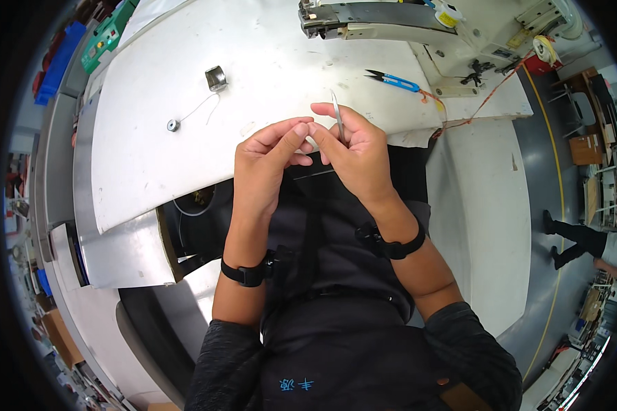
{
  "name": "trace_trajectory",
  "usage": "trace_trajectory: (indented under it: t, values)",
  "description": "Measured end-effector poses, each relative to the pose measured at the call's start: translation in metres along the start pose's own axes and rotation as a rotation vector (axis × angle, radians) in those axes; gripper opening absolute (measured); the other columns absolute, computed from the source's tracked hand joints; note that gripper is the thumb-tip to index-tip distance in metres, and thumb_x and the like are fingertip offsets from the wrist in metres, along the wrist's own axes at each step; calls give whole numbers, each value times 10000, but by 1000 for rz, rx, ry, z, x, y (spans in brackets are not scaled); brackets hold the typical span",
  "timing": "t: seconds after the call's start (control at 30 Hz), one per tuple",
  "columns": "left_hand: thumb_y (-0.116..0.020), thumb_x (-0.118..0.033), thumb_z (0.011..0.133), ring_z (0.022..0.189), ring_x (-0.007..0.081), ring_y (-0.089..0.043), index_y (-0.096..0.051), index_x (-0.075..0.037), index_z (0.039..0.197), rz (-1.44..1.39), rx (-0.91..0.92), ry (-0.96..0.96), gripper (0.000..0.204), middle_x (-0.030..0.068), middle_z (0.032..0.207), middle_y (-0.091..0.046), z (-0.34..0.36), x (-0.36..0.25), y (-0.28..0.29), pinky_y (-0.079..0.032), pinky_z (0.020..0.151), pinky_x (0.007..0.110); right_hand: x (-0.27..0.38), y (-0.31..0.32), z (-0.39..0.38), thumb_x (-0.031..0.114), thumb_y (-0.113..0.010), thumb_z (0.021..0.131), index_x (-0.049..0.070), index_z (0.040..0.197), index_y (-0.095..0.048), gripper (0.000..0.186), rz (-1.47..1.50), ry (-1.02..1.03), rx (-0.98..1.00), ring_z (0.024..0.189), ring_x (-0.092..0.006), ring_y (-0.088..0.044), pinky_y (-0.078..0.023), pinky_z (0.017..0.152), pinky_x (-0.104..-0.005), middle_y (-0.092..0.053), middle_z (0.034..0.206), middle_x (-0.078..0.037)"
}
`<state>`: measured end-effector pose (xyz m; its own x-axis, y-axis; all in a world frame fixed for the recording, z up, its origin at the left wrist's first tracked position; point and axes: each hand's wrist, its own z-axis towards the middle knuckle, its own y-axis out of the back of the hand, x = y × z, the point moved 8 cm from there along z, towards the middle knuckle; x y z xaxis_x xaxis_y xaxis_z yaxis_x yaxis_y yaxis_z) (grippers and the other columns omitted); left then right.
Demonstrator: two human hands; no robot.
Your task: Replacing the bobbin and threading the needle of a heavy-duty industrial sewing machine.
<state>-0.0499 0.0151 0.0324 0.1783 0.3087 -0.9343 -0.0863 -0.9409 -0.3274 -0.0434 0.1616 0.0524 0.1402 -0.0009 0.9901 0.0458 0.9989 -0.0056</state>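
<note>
Over the table's near edge, my left hand (271, 147) and my right hand (360, 151) meet, with thumbs and fingertips pinched together. A small whitish thing (312, 142) shows between them, too covered by the fingers to name. In my right hand a slim pointed metal tool (337, 115) stands up between the fingers, its tip pointing away from me; it resembles tweezers. Ahead and to the left lie a small metal bobbin (173, 125) and an open-sided metal cap (215, 79), perhaps a bobbin case. A loose thread (200, 106) trails beside them.
Blue-handled thread snips (394, 81), tied to an orange cord, lie right of my hands on the white table (151, 171). A sewing machine (391, 20) spans the far right. A green device (106, 38) stands far left. Another person's legs (576, 236) show at right.
</note>
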Motion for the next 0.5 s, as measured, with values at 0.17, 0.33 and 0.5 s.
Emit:
trace_trajectory:
  t: [0.17, 0.33, 0.5]
  values:
    - [-695, -158, 967, 843, 102, -674, -731, 34, 1121, -26, -52, 11, 248, 87, 990, -739, 2, 1, 5, -566, 669, 227, 1, -3, -3, 134, -653, 973, -30, 1125, -678, 225, 66, -10, 6, 558, -24, -506, -382, 512, -200, -552, 606, 24]
    - [-689, -186, 975, 781, 65, -599, -731, 17, 1152, 47, -51, -59, 273, 57, 986, -731, 4, -8, 2, -501, 634, 207, -4, 5, -6, 192, -492, 1031, -43, 1040, -680, 301, 240, -149, 87, 553, -42, -471, -355, 500, -200, -559, 609, -9]
    - [-675, -190, 985, 763, 53, -571, -727, -1, 1177, 9, 32, 32, 275, 30, 943, -718, 5, -3, -9, -463, 649, 207, -3, -11, -11, 221, -390, 1020, -93, 1044, -660, 415, 443, -358, 364, 492, -65, -407, -280, 429, -203, -541, 612, -65]
